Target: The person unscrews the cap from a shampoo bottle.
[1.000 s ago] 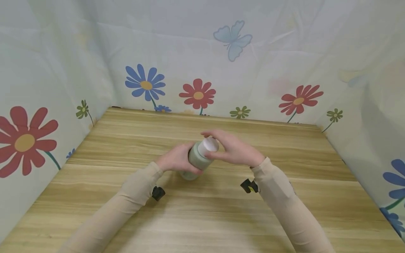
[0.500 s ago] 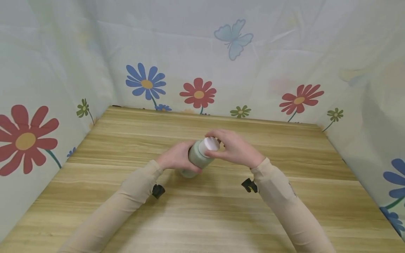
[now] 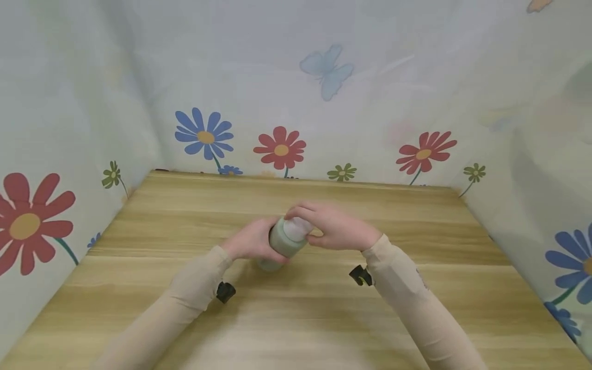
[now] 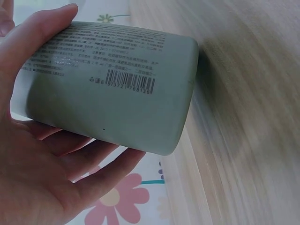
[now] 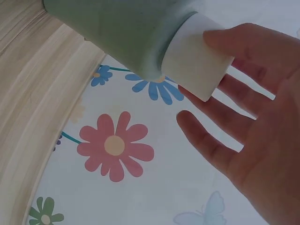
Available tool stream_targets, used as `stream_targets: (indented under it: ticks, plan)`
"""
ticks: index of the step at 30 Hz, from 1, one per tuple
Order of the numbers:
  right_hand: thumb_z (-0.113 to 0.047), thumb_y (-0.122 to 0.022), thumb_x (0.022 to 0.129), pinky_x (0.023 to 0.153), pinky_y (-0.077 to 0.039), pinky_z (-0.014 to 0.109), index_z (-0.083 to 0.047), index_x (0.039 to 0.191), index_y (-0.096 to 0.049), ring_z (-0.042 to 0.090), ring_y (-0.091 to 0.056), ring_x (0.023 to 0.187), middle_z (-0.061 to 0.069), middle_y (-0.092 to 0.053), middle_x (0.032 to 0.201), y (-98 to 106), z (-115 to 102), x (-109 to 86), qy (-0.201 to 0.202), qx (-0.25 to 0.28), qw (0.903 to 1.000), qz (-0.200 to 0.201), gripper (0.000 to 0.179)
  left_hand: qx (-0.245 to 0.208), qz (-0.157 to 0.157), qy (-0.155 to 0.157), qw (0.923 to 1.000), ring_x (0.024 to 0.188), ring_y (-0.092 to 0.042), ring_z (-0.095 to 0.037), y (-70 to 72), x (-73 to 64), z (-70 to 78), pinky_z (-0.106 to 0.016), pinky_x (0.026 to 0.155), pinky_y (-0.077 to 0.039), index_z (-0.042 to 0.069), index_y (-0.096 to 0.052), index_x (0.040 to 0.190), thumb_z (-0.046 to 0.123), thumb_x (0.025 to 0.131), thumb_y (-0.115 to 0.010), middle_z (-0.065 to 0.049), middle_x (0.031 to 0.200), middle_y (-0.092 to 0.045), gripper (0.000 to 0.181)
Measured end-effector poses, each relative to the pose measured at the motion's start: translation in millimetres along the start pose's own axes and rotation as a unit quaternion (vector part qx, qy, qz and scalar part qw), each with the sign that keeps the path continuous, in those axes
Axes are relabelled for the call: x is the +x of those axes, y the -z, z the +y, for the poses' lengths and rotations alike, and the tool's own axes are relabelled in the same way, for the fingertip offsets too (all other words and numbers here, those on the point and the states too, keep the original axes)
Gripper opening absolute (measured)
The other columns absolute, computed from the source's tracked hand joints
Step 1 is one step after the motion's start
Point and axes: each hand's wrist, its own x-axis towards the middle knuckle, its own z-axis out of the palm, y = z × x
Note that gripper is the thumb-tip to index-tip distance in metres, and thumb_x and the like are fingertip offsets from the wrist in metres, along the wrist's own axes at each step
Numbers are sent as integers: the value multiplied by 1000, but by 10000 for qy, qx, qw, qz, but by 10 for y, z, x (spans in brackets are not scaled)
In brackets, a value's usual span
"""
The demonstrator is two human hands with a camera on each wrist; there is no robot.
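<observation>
A pale green bottle [image 3: 283,244] with a white cap [image 5: 192,58] leans to the right over the wooden table, its base close to the tabletop. My left hand [image 3: 252,240] grips the body, thumb on the near side and fingers round the far side. In the left wrist view, rows of small print and a barcode [image 4: 130,81] show on the bottle. With thumb and fingers, my right hand [image 3: 339,226] holds the cap from the sides, and its fingers hide part of the cap in the head view. One fingertip [image 5: 185,119] stands away from it in the right wrist view.
The wooden table [image 3: 287,318] spreads out on all sides of the bottle. White cloth walls [image 3: 259,61] printed with flowers and a butterfly enclose its back and sides. A small black device [image 3: 225,292] sits at the left wrist, another black device [image 3: 361,275] at the right.
The head view has shifted, so everything sits slightly lower and further left. On the cap, the right fingers have come round further left, and the thumb has moved to its right side.
</observation>
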Motion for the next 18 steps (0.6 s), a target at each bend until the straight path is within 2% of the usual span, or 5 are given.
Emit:
stream_targets:
  ticks: [2,5,11,13,18]
  plan:
    - [-16,-70,87,101,-49,32,-10,131,-53,16,-57,118,2,-58,129,-21,3,5,-171,72,9998,-55,47,29,-17,40,10000,100,-61,-18,-4,-6,-9,-40,88,-51,11,-57,121,29,65,-88,-3,114,-66,66]
    - [-29,-69,89,103,-48,34,-10,138,-48,17,-55,122,3,-56,136,-26,-3,13,-633,305,9975,-28,57,93,-32,133,9999,99,-61,-18,16,6,1,-39,87,-51,11,-56,122,30,65,-88,-4,114,-65,68]
    - [-41,-67,89,102,-48,37,-9,141,-45,17,-56,121,4,-56,136,-27,-46,55,-1513,708,9852,376,65,92,98,250,9996,99,-61,-20,88,-30,23,-41,86,-51,10,-54,122,32,64,-88,-6,114,-65,71]
    - [-42,-67,89,98,-50,35,-10,138,-48,15,-59,115,3,-59,131,-25,-49,63,-1616,664,9836,441,62,114,84,301,9994,99,-61,-20,108,-38,33,-41,87,-51,11,-54,123,31,64,-88,-6,114,-65,71]
    - [-39,-68,89,89,-53,32,-12,133,-53,14,-62,104,3,-63,125,-24,-57,59,-1520,509,9857,517,54,192,14,375,9991,99,-62,-20,119,-43,44,-41,88,-52,10,-54,124,33,65,-87,-6,115,-65,72]
